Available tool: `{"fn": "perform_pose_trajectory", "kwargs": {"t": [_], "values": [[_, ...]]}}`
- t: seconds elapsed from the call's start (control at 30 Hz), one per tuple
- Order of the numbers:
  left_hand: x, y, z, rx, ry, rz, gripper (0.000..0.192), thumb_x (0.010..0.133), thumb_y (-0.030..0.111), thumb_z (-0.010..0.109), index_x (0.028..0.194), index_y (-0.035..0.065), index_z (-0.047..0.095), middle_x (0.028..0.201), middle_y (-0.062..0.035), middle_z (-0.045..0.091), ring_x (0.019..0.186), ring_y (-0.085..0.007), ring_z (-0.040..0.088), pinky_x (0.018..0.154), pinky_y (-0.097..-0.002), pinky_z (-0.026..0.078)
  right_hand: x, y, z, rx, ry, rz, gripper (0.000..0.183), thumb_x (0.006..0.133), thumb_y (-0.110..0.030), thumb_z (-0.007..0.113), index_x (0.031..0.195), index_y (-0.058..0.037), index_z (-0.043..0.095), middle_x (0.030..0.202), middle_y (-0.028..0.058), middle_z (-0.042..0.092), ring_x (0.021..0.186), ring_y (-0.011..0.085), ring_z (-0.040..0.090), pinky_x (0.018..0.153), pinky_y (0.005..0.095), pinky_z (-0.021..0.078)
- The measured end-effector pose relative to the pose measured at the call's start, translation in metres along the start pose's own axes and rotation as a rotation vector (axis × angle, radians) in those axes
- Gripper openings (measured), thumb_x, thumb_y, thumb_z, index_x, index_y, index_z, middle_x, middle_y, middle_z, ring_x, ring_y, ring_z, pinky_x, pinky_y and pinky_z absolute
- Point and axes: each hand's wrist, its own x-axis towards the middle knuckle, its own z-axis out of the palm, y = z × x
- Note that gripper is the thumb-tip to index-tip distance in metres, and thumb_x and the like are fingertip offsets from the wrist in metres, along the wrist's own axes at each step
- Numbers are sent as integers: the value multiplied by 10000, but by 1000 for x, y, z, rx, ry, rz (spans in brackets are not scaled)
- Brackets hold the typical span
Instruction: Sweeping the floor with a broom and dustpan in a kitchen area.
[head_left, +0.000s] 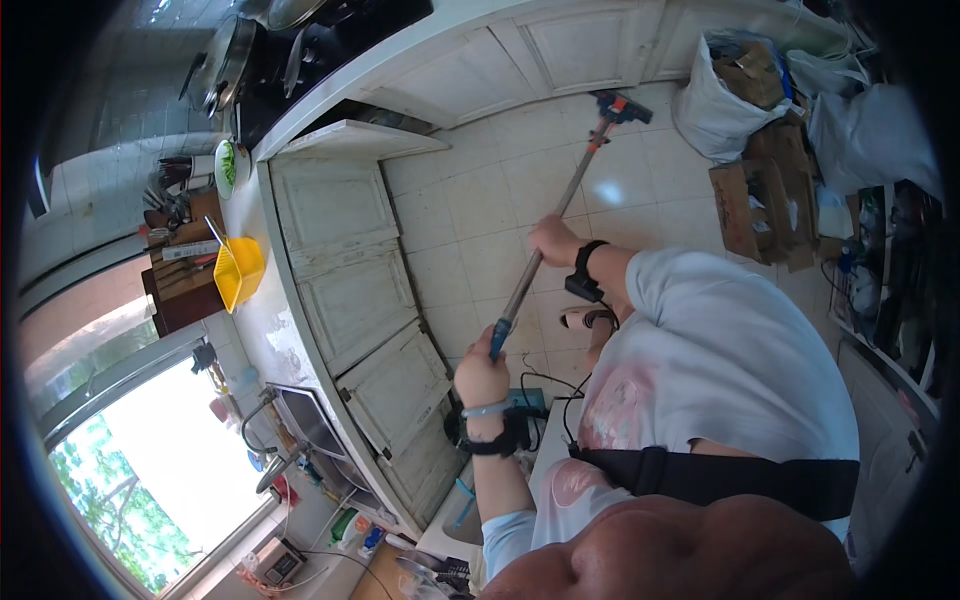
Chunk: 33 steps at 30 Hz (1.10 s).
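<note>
Both my hands hold the metal pole (575, 186) of a long-handled floor-cleaning tool. My right hand (559, 240) wraps around the middle of the pole, with a black strap on its wrist. My left hand (481, 375) is closed on the blue grip (499, 336) at the near end; a pale bracelet and a black band circle that wrist. The tool's dark and orange-red flat head (621, 109) rests on the tiled floor (480, 187), close to the white lower cabinets (577, 49).
One cabinet door (360, 140) stands ajar. White sacks (731, 112) and cardboard boxes (750, 202) crowd the floor at right. Along the left counter (274, 330) are a yellow plastic basket (241, 271), a bowl of greens (229, 169) and a sink (315, 424). Dark cables (551, 379) hang near my body.
</note>
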Motion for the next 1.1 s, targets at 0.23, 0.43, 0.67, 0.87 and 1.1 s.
{"fn": "perform_pose_trajectory", "kwargs": {"t": [0.23,0.43,0.67,0.87,1.1], "values": [[-40,-83,-50,30,147,-169,418,649,91,631,1063,99,571,847,-183,606,745,-343,591,637,-407,473,99,-128,73,98,-86,-225,48,615,-106,583,661,-103,569,703,110,583,748,330,566,692,462,414],[-31,-149,-79,88,62,-227,431,645,77,612,1073,108,569,830,-188,603,735,-346,590,629,-410,473,141,-174,113,104,-90,-243,48,633,-89,582,671,-111,564,726,88,583,766,304,567,711,407,422],[6,-212,-68,-2,-29,124,406,681,93,568,1085,126,550,826,-157,604,744,-335,585,632,-415,473,104,-155,98,59,90,-51,66,623,-128,615,663,-102,569,719,102,579,751,307,561,709,425,413],[72,-191,-52,33,-98,259,419,697,120,566,1112,159,523,870,-130,598,788,-314,578,651,-408,470,117,-95,67,-40,143,98,104,600,-163,635,656,-99,575,695,109,579,720,331,556,655,455,407],[103,-219,-156,163,-15,-9,394,673,101,584,1059,176,568,841,-127,593,763,-317,575,643,-410,461,220,-143,97,179,117,-94,190,571,-179,661,630,-93,503,634,113,546,644,342,539,540,449,375]]}}
